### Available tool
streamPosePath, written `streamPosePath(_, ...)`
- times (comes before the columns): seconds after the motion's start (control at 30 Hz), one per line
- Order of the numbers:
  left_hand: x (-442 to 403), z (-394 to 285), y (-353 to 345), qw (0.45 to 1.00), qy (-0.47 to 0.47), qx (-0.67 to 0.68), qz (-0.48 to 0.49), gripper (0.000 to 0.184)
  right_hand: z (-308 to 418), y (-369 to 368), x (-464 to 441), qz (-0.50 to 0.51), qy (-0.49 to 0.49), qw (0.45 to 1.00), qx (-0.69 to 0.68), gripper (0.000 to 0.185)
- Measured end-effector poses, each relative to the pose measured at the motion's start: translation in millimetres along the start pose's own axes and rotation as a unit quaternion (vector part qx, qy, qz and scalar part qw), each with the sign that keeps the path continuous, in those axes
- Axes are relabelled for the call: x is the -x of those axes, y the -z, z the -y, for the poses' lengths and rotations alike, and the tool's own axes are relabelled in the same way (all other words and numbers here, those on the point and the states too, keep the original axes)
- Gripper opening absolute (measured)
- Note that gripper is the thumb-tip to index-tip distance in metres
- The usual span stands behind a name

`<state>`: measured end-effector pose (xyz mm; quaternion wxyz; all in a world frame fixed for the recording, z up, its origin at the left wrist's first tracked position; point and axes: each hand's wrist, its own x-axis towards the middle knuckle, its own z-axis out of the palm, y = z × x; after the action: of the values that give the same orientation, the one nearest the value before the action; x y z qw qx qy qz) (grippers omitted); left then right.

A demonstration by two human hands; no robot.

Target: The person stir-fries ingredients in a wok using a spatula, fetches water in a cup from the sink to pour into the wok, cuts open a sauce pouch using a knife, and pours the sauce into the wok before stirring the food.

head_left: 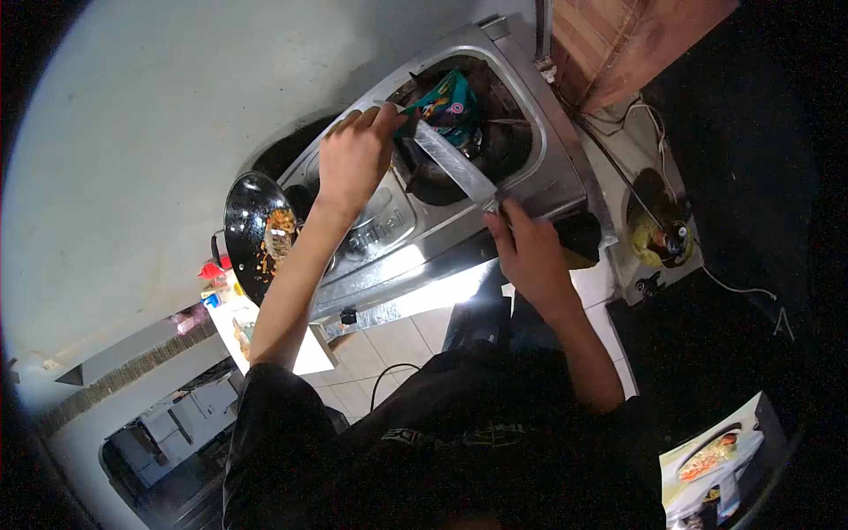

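Over the right burner of a metal stove (424,231), my left hand (358,150) is closed on the corner of a green packet (452,108). The packet hangs above the burner grate. My right hand (527,252) grips the handle end of a wide-bladed knife (452,162). The blade slants up and to the left, and its far end lies close to my left fingers and the packet's edge. Whether the blade touches the packet is hard to tell.
At the left of the stove sits a black wok (249,212) with chopped orange food and a metal utensil. A lit shelf (309,352) with bottles is below it. Cables and a yellowish round object (658,238) lie at the right, near a brick-like block (640,44).
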<state>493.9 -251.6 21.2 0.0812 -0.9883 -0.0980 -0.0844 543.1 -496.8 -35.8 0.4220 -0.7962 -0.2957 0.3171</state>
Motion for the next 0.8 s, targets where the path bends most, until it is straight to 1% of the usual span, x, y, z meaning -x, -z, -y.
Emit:
streamPosePath(0.03,1.5,-0.7,-1.5,1.0,0.025,0.008,-0.007,0.012,1.2,1.5,0.0,-0.022,0.026,0.998,0.053,0.034)
streamPosePath(0.07,1.9,-1.7,-3.0,0.998,0.051,0.016,-0.017,0.015,4.4,5.4,0.3,-0.024,0.028,0.998,0.058,0.034)
streamPosePath(0.1,3.3,-3.9,-3.5,0.998,0.054,0.018,-0.022,0.015,9.0,11.1,1.2,-0.016,0.019,0.995,0.101,0.033)
streamPosePath(0.13,5.3,-5.9,-4.1,0.995,0.074,0.049,-0.035,0.016,14.5,16.8,1.4,-0.009,0.011,0.989,0.144,0.032)
streamPosePath(0.17,7.3,-7.8,-4.9,0.991,0.093,0.08,-0.047,0.018,21.9,22.9,3.9,-0.01,0.015,0.988,0.151,0.032)
streamPosePath(0.23,10.3,-10.4,-8.4,0.986,0.109,0.108,-0.068,0.017,36.8,33.4,9.3,0.013,0.032,0.971,0.236,0.033)
streamPosePath(0.27,10.5,-12.1,-8.2,0.98,0.121,0.135,-0.083,0.017,37.9,36.7,9.3,0.012,0.036,0.969,0.243,0.033)
streamPosePath(0.3,9.7,-15.4,-3.2,0.979,0.146,0.131,-0.063,0.015,35.2,41.6,8.9,0.017,0.038,0.969,0.242,0.034)
streamPosePath(0.33,9.9,-14.5,-2.6,0.977,0.15,0.133,-0.07,0.015,31.2,46.4,8.4,0.022,0.04,0.97,0.24,0.035)
streamPosePath(0.37,10.6,-13.2,-4.3,0.976,0.149,0.14,-0.068,0.008,26.2,51.1,11.4,-0.011,0.064,0.975,0.213,0.036)
streamPosePath(0.4,11.2,-11.9,-5.9,0.976,0.147,0.148,-0.067,0.006,23.8,56.7,14.8,-0.011,0.068,0.973,0.219,0.036)
streamPosePath(0.47,10.7,-9.9,-7.0,0.974,0.158,0.144,-0.072,0.007,23.6,70.0,20.1,-0.021,0.077,0.989,0.128,0.039)
streamPosePath(0.5,10.9,-8.2,-7.2,0.971,0.157,0.156,-0.087,0.008,21.2,80.9,17.1,0.073,0.017,0.995,0.059,0.041)
streamPosePath(0.53,11.5,-6.1,-7.5,0.968,0.157,0.166,-0.1,0.013,22.6,91.3,19.8,0.076,0.018,0.995,0.062,0.041)
streamPosePath(0.57,11.5,-2.6,-10.3,0.968,0.162,0.165,-0.101,0.013,25.8,101.2,24.4,0.088,-0.015,0.994,0.066,0.04)
streamPosePath(0.6,11.6,1.6,-16.0,0.949,0.171,0.243,-0.106,0.013,26.6,106.6,29.0,0.1,-0.048,0.991,0.069,0.039)
streamPosePath(0.63,12.7,5.0,-22.4,0.924,0.18,0.32,-0.11,0.014,23.7,106.1,35.0,0.053,-0.041,0.997,0.043,0.036)
streamPosePath(0.67,14.0,7.3,-29.2,0.924,0.182,0.319,-0.109,0.014,17.7,107.1,35.3,0.055,-0.041,0.997,0.044,0.036)
streamPosePath(0.73,16.2,9.4,-43.4,0.851,0.243,0.454,-0.102,0.017,4.9,108.4,35.2,0.027,-0.07,0.997,0.037,0.032)
streamPosePath(0.77,18.6,10.8,-44.7,0.845,0.246,0.468,-0.08,0.021,2.9,106.8,33.7,0.005,-0.049,0.998,0.047,0.03)
streamPosePath(0.8,20.1,10.7,-46.6,0.846,0.245,0.467,-0.079,0.021,2.8,103.6,31.5,0.004,-0.049,0.998,0.046,0.03)
